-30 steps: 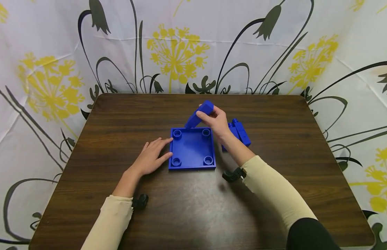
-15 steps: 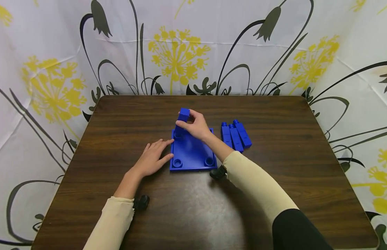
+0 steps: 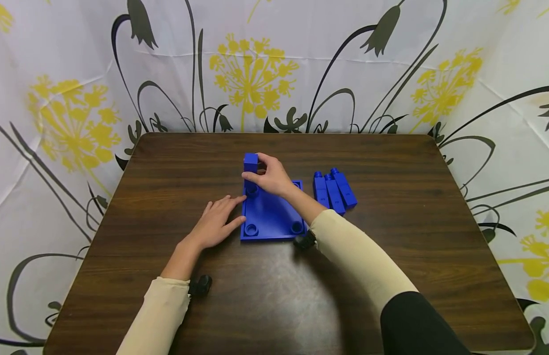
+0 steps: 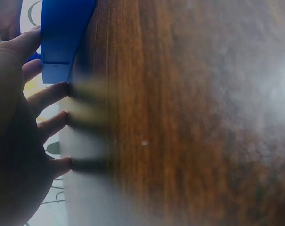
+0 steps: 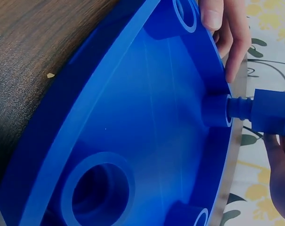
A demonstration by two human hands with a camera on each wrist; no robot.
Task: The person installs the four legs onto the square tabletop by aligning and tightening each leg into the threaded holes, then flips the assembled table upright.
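Note:
A blue square panel point(image 3: 274, 214), like an upturned toy tabletop, lies on the table with a raised rim and a round socket in each corner. My right hand point(image 3: 272, 176) pinches a blue square leg point(image 3: 250, 163) between thumb and fingers, upright over the far left socket. In the right wrist view the leg's threaded end point(image 5: 240, 108) is right at the mouth of that socket point(image 5: 217, 110). My left hand point(image 3: 216, 224) rests with spread fingers, thumb and index fingertip against the panel's left edge; the left wrist view shows these fingers point(image 4: 50, 99) beside the panel's wall point(image 4: 62, 33).
Three similar blue legs point(image 3: 334, 195) lie side by side to the right of the panel, threaded ends pointing away. The brown wooden table point(image 3: 390, 246) ends at the back against a white curtain point(image 3: 265, 64) with yellow and grey flowers.
My right hand has carried the leg leftward from behind the panel's far edge to the far left socket, turning it upright. The left hand stays at the panel's edge.

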